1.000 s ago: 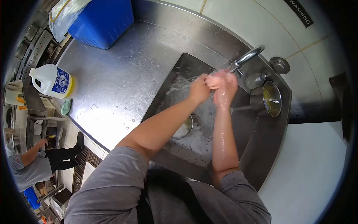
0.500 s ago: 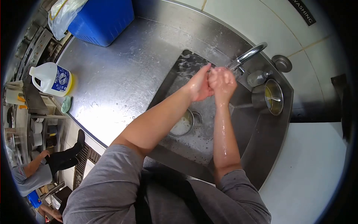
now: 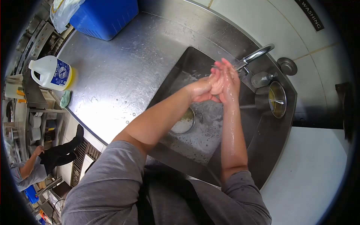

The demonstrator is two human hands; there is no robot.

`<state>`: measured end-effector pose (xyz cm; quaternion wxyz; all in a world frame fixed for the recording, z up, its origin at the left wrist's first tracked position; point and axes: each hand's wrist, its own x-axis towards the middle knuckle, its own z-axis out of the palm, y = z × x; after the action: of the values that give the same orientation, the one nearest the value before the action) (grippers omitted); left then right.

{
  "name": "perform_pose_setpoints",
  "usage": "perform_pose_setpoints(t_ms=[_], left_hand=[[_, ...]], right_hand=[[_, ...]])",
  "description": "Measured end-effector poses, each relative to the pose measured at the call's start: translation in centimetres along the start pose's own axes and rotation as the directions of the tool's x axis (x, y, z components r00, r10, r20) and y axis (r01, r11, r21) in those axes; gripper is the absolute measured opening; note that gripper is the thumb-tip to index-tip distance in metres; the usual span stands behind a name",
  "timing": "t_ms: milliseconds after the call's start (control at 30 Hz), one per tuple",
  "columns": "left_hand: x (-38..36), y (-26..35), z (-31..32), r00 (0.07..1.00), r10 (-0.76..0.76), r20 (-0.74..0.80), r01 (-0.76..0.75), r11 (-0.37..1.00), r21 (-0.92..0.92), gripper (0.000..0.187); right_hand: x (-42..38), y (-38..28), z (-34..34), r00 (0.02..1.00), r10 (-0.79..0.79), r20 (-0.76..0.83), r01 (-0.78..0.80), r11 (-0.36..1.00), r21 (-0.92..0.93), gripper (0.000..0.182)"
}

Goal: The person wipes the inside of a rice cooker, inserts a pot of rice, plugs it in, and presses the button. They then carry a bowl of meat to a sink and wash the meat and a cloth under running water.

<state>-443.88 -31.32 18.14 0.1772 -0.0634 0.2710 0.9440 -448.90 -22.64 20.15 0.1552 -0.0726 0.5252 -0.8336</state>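
My left hand (image 3: 202, 89) and my right hand (image 3: 230, 84) are wet and pressed together over the sink (image 3: 170, 80), just below the end of the chrome tap (image 3: 258, 53). Water runs onto them. The right hand's fingers are stretched out, pointing up toward the tap. Against the right palm lie the left fingers, partly overlapped by it. Neither hand shows an object in it. Below, foamy water stands in the sink, and a round metal container (image 3: 194, 125) with frothy contents sits partly behind my left forearm.
Right of the tap stand a clear bottle (image 3: 259, 80) and a metal bowl (image 3: 284, 107) holding yellow liquid and a spoon. On the left counter are a jug (image 3: 48, 73), a green sponge (image 3: 65, 98) and a blue crate (image 3: 105, 18). A person (image 3: 32, 168) is at lower left.
My hands have slid over each other; the right fingers, curled before, now stretch upward. The left hand has turned against the right palm. The view has shifted slightly.
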Motion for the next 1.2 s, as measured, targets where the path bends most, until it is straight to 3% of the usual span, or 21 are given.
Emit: perform_pose_setpoints(t_ms=[33, 100, 133, 167, 233, 267, 333, 367, 433, 467, 533, 667, 767, 833, 867, 933, 967, 1033, 1100, 1167, 1200], left_hand=[[0.0, -0.1, -0.7, 1.000, -0.003, -0.002, 0.003, 1.000, 0.000, 0.033], [0.7, 0.4, -2.3, 0.965, -0.242, 0.105, 0.178, 0.892, 0.414, 0.027], [1.2, 1.2, -2.8, 0.946, -0.315, 0.076, 0.211, 0.778, 0.592, 0.022], [1.4, 1.2, -3.1, 0.946, -0.315, 0.075, 0.213, 0.779, 0.590, 0.022], [2.1, 0.9, -3.0, 0.963, -0.265, 0.055, 0.139, 0.659, 0.739, 0.022], [2.2, 0.6, -3.0, 0.963, -0.264, 0.056, 0.138, 0.661, 0.737, 0.022], [2.8, -0.7, -3.3, 0.995, -0.051, -0.086, 0.099, 0.368, 0.925, 0.022], [3.4, -1.7, -3.6, 0.995, -0.051, -0.088, 0.100, 0.370, 0.924, 0.022], [4.1, -3.4, -4.1, 0.963, 0.266, 0.036, -0.011, -0.094, 0.996, 0.036], [3.8, -3.6, -4.0, 0.963, 0.269, 0.032, -0.007, -0.094, 0.996, 0.036], [1.6, -2.9, -1.5, 0.927, 0.262, -0.267, 0.258, 0.069, 0.964, 0.046], [0.8, -3.0, -1.7, 0.895, 0.285, -0.343, 0.351, 0.022, 0.936, 0.044], [1.5, -2.7, -3.6, 0.912, 0.295, -0.284, 0.302, -0.016, 0.953, 0.060], [1.4, -2.6, -4.8, 0.880, 0.471, 0.065, -0.268, 0.378, 0.886, 0.065], [1.4, -2.4, -5.4, 0.880, 0.470, 0.066, -0.268, 0.377, 0.887, 0.065], [-0.7, 0.1, -3.6, 0.966, 0.249, -0.075, -0.157, 0.787, 0.597, 0.054], [-0.9, 0.4, -3.7, 0.966, 0.248, -0.071, -0.158, 0.787, 0.597, 0.054], [-1.3, 1.0, -3.9, 0.981, 0.094, -0.168, -0.021, 0.921, 0.388, 0.046], [-1.7, 1.2, -3.7, 0.974, 0.121, -0.193, -0.034, 0.915, 0.401, 0.044], [-1.2, 0.7, -4.4, 0.965, 0.143, -0.218, -0.042, 0.910, 0.412, 0.042], [0.1, -0.2, -6.1, 0.962, 0.253, -0.097, -0.161, 0.822, 0.545, 0.042]], right_hand=[[0.3, 0.1, -0.7, 1.000, 0.002, -0.002, -0.002, 1.000, 0.001, 0.029], [0.9, -0.1, -2.0, 0.964, 0.093, 0.249, -0.041, 0.977, -0.209, 0.033], [1.0, -0.3, -1.9, 0.957, 0.152, 0.245, -0.098, 0.971, -0.219, 0.031], [1.0, -0.6, -1.8, 0.957, 0.155, 0.245, -0.101, 0.970, -0.219, 0.031], [1.3, -1.1, -1.7, 0.960, 0.203, 0.191, -0.089, 0.872, -0.482, 0.029], [1.5, -0.9, -1.8, 0.960, 0.206, 0.191, -0.090, 0.870, -0.484, 0.029], [2.0, 0.3, -2.3, 0.962, 0.177, 0.207, -0.028, 0.821, -0.571, 0.034], [2.1, 0.9, -2.5, 0.962, 0.180, 0.208, -0.030, 0.820, -0.571, 0.034], [2.5, 2.2, -2.8, 0.986, 0.112, 0.123, -0.006, 0.764, -0.645, 0.036], [3.0, 3.6, -3.3, 0.985, 0.115, 0.127, -0.006, 0.765, -0.644, 0.036], [3.7, 5.6, -3.9, 0.997, -0.060, 0.040, 0.072, 0.763, -0.643, 0.037], [2.3, 6.0, -4.1, 0.996, 0.050, -0.076, -0.079, 0.894, -0.442, 0.035], [1.1, 4.3, -4.7, 0.985, 0.171, -0.025, -0.172, 0.951, -0.257, 0.035], [0.7, 2.6, -4.1, 0.993, 0.000, 0.117, 0.030, 0.967, -0.255, 0.037], [1.5, 2.8, -5.7, 0.984, -0.012, 0.178, 0.065, 0.953, -0.297, 0.039], [0.7, 2.0, -5.3, 0.977, 0.053, 0.205, 0.021, 0.939, -0.342, 0.039], [0.5, 1.6, -5.2, 0.966, 0.120, 0.229, -0.021, 0.920, -0.391, 0.040], [1.1, 0.7, -6.2, 0.957, 0.163, 0.241, -0.061, 0.922, -0.383, 0.036], [1.6, 0.2, -6.7, 0.984, 0.122, 0.128, -0.033, 0.838, -0.544, 0.031], [1.7, 0.6, -6.8, 0.992, 0.038, 0.124, 0.041, 0.815, -0.578, 0.030], [1.7, 0.8, -6.9, 0.991, -0.048, 0.125, 0.115, 0.785, -0.609, 0.029]])
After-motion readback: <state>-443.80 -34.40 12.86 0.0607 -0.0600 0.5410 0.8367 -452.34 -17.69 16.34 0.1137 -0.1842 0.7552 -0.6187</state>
